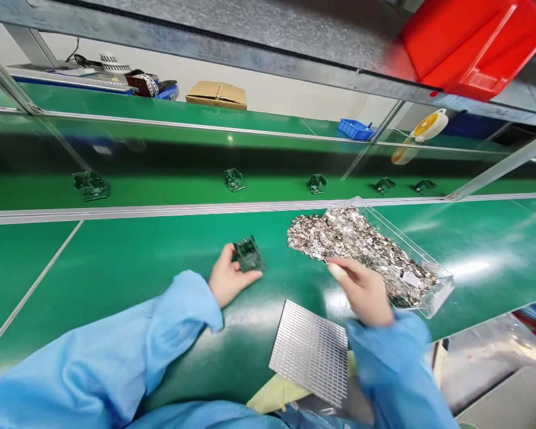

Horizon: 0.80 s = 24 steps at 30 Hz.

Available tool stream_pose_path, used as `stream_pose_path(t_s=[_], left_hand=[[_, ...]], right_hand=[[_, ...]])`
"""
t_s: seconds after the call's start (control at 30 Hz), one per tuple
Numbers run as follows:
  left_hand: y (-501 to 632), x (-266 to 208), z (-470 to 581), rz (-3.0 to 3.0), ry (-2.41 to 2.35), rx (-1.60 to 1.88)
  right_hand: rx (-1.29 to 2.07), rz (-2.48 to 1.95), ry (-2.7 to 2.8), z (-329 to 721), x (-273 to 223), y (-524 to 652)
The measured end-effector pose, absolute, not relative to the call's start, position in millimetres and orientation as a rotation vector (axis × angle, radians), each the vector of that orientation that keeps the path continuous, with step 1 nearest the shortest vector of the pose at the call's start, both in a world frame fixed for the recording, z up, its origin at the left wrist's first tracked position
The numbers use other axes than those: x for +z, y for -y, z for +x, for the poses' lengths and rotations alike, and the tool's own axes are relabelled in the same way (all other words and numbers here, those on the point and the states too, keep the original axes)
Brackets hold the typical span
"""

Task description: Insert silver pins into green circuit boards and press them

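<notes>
My left hand point(230, 276) grips a small green circuit board assembly point(249, 254) between thumb and fingers, just above the green bench. To the right, my right hand point(361, 288) is closed in a pinch at the near edge of a heap of small silvery metal parts point(315, 235). Whatever sits between those fingertips is too small to make out. The heap spills leftward out of a clear plastic tray point(438, 296) tipped on the bench. Below and between my hands lies a silver sheet with a grid pattern point(311, 351), partly over a yellow piece point(277, 394).
Several similar board assemblies point(233, 179) stand in a row on the green strip point(170, 189) behind a pale rail point(161, 210). Overhead runs a metal shelf point(250, 36) with a red bin point(477, 47). Farther back are a cardboard box point(217, 95) and a blue basket point(355, 129).
</notes>
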<state>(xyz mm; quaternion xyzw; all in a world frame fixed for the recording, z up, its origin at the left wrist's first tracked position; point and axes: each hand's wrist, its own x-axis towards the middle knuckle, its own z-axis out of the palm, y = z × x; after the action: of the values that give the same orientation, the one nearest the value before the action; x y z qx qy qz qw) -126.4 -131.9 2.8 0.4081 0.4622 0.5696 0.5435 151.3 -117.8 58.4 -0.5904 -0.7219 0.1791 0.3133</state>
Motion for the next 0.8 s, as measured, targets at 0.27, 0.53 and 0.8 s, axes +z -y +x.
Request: stream_pose_path(t_s=[0.27, 0.53, 0.8], left_hand=[[148, 4, -93, 0.899, -0.826, 1.191], [139, 4, -93, 0.852, -0.727, 1.162], [140, 1, -94, 0.903, -0.750, 1.150]], right_hand=[[0.203, -1.847, 2.460, 90, 45, 26], [0.108, -1.961, 2.601, 83, 41, 26], [0.080, -2.001, 2.611, 77, 43, 27]])
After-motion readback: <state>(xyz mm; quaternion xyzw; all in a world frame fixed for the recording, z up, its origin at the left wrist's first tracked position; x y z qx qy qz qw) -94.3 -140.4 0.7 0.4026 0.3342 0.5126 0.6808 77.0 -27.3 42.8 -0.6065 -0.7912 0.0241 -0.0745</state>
